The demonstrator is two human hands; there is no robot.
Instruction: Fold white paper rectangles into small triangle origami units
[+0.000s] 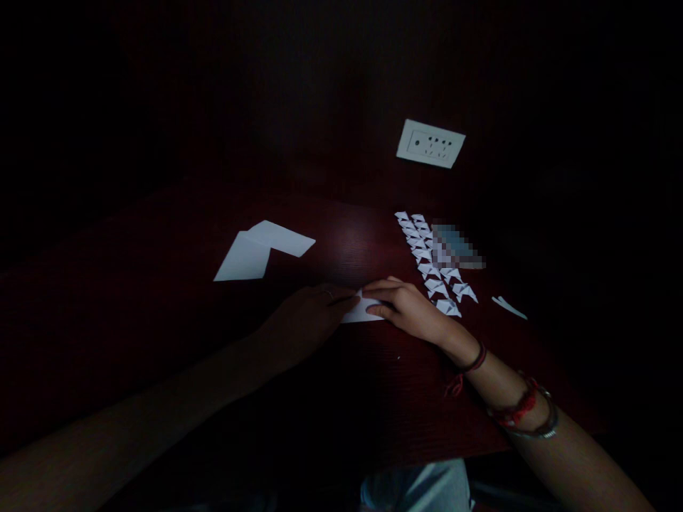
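A small piece of white folded paper lies on the dark red table, between my two hands. My left hand, deep in shadow, has its fingertips closed on the paper's left side; a ring shows on one finger. From the other side my right hand grips the paper, its thumb on the near part and its fingers along the top edge. Just beyond the right hand, several small folded white paper pieces stand in two slanting rows. Parts of the paper under the fingers are hidden.
Two overlapping white paper sheets lie at the left. Beside the rows is a flat bluish object, blurred out. Thin paper strips rest farther right. A wall socket is at the back. The surroundings are very dark.
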